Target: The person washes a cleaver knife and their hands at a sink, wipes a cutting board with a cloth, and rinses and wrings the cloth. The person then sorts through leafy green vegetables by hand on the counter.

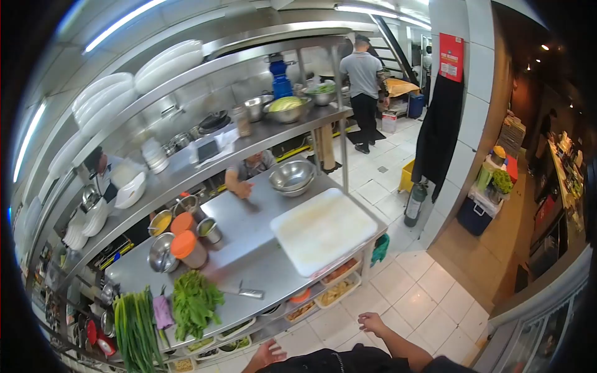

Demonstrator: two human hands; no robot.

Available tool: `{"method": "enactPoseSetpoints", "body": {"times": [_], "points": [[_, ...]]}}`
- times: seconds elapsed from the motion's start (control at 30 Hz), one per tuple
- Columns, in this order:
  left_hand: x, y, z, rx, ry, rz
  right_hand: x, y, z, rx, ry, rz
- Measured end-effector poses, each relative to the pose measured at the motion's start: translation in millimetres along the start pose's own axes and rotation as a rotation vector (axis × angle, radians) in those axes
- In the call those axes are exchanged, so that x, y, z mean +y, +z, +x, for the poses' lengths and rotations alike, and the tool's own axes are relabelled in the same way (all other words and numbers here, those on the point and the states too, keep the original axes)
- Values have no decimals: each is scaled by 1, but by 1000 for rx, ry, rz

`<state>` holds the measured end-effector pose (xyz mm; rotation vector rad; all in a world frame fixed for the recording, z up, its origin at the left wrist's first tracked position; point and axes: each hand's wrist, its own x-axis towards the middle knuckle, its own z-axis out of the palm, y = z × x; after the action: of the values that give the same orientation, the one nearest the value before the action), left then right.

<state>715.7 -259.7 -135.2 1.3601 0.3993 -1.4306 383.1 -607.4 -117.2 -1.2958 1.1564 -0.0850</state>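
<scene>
My left hand (268, 354) is low in the head view, in front of the steel counter's near edge, with its fingers apart and nothing in them. Farther right, my right hand (372, 322) hangs over the tiled floor, its fingers loosely bent and holding nothing visible. A white cutting board (324, 230) lies on the right end of the counter. Between the board and a bunch of leafy greens (194, 298) rests a knife-like tool with a metal handle (251, 293). Spring onions (134, 326) and a purple-wrapped bundle (163, 313) lie left of the greens.
Steel bowls (292, 176) and orange-lidded containers (188, 247) stand on the counter. An overhead shelf (249, 146) carries bowls and plates. Food trays (337, 292) sit below. Across the counter, a co-worker's hand (241, 188) reaches in. Another person (364, 87) stands at the back. A gas cylinder (415, 204) stands by the pillar.
</scene>
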Motion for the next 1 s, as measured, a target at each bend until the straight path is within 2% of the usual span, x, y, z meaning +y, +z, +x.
{"method": "enactPoseSetpoints", "body": {"times": [0.03, 0.07, 0.1, 0.13, 0.17, 0.2, 0.23, 0.27, 0.3, 0.33, 0.37, 0.4, 0.43, 0.47, 0.5, 0.53, 0.6, 0.63, 0.67, 0.7, 0.73, 0.8, 0.83, 0.9, 0.97, 1.0], "points": [[11, 31, 28, -42, 8, 24, 2, -24, 13, 78, -89, 2], [16, 58, 63, -85, 4, 44, 13, -47, 31, 211, -383, -188], [16, 75, 124, -154, -93, 163, 5, -71, 28, 140, -310, -9], [16, 126, 126, -13, 8, 288, -20, -92, 28, 68, -231, 166], [12, 145, 170, -263, 33, 145, -46, -112, 21, 12, -166, 212], [12, 195, 185, -189, 44, 57, -67, -135, 23, -37, -162, 153], [5, 231, 204, -331, 227, -41, -87, -157, 31, -66, -172, -32], [18, 264, 272, -1226, 44, -207, -112, -173, 31, -70, -302, 36], [48, 365, 178, -291, 100, 61, -126, -191, 45, -47, -324, 85], [65, 421, 157, -430, 155, -26, -147, -213, 50, -45, -329, 124], [79, 467, 185, -529, 130, -144, -160, -231, 55, -41, -458, 244], [93, 513, 214, -628, 93, -258, -178, -250, 56, 20, -419, 275], [125, 568, 174, -559, 48, -266, -188, -265, 64, 91, -401, 306], [142, 606, 176, -595, 79, -336, -178, -279, 77, 165, -330, 331], [160, 641, 189, -549, -37, -484, -169, -300, 86, 253, -271, 357], [170, 672, 202, -504, -160, -622, -137, -322, 103, 316, -158, 326], [174, 731, 226, -486, -157, -595, -3, -378, 131, 397, 8, 119], [176, 763, 236, -460, -122, -588, 65, -398, 116, 446, 106, 96], [177, 793, 243, -451, -199, -608, 113, -407, 83, 507, 278, 185], [177, 821, 256, -460, -229, -623, 220, -428, 61, 432, 455, 71], [176, 848, 270, -455, -255, -637, 246, -428, 15, 418, 633, 59], [179, 884, 295, -439, -278, -649, 233, -428, -50, 420, 870, 126], [181, 896, 309, -430, -284, -617, 222, -432, -65, 430, 916, 165], [183, 917, 344, -414, -287, -572, 197, -449, -68, 451, 942, 231], [183, 926, 381, -258, -264, -520, 177, -471, -51, 456, 934, 282], [185, 931, 397, -245, -255, -519, 168, -483, -35, 450, 915, 298]]}}
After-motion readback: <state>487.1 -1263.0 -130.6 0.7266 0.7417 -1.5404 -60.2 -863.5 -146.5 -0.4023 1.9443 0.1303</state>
